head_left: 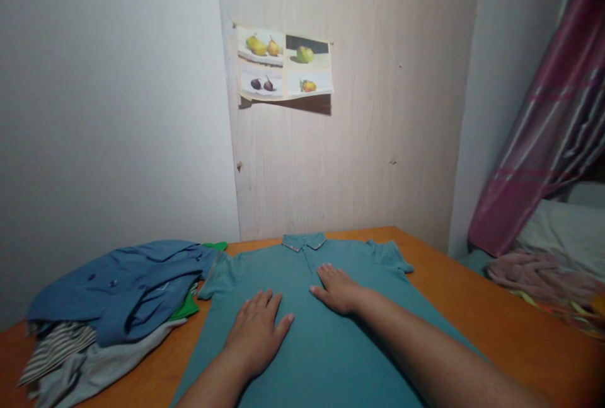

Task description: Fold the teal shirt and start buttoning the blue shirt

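Note:
A teal polo shirt (326, 357) lies spread front side up, its collar toward the wall and both short sleeves out to the sides. My left hand (258, 331) rests flat on the left part of its chest, fingers stretched and thumb apart. Farther up, just below the collar and beside the button placket, my right hand (334, 289) lies flat with its fingers extended. Neither hand grips anything. The shirt's lower hem is out of view.
On the orange-brown table (454, 294), a heap of clothes with a blue buttoned garment (155, 282) on top sits at the left, touching the shirt's left sleeve. A fruit picture sheet (285, 62) hangs on the wall. At right are a magenta curtain (529, 137) and a crumpled pinkish cloth (539, 279).

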Demonstrator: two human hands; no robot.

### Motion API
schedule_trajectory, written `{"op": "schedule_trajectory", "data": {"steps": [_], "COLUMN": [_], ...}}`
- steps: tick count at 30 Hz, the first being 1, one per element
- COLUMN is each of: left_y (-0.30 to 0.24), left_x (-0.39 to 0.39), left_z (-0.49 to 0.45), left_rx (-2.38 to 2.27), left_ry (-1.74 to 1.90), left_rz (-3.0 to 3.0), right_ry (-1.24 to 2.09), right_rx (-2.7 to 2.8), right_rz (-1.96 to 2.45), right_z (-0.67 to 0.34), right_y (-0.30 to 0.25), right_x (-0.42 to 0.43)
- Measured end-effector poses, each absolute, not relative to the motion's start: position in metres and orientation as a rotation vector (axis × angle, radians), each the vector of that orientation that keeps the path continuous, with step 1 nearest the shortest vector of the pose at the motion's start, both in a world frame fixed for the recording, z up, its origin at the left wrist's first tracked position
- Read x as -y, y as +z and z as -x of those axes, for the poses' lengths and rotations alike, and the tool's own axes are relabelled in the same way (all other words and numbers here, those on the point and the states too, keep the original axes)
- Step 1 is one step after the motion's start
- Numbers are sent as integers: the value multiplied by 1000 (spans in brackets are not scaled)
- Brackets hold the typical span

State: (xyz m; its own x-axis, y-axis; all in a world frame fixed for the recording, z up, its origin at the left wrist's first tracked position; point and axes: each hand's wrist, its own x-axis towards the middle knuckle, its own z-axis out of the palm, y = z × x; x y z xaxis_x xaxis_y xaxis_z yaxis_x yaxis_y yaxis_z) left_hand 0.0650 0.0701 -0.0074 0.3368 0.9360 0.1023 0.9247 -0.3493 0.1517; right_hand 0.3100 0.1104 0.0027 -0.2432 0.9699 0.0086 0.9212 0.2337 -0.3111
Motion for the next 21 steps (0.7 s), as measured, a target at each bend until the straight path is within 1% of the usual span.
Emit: {"op": "schedule_trajectory", "data": {"steps": [6,13,18,21], "left_y": [-3,-2,-2,-2], "left_x": [-67,-67,-67,-68], "left_z": [-66,-66,-66,-66], "left_rx": [-1743,-1754,-1750,-1742], "left_ry": [232,200,205,234], "left_rz": [-2485,-2488,-2494,-2492], "right_ry": [327,81,-46,-50], "right_rx": [2276,2187,2157,2160], "right_rz": [1811,1653,1706,1711], "right_z": [-318,-317,-315,-315], "right_y": [-10,-4,1,1], "right_x": [-110,-107,-105,-106]}}
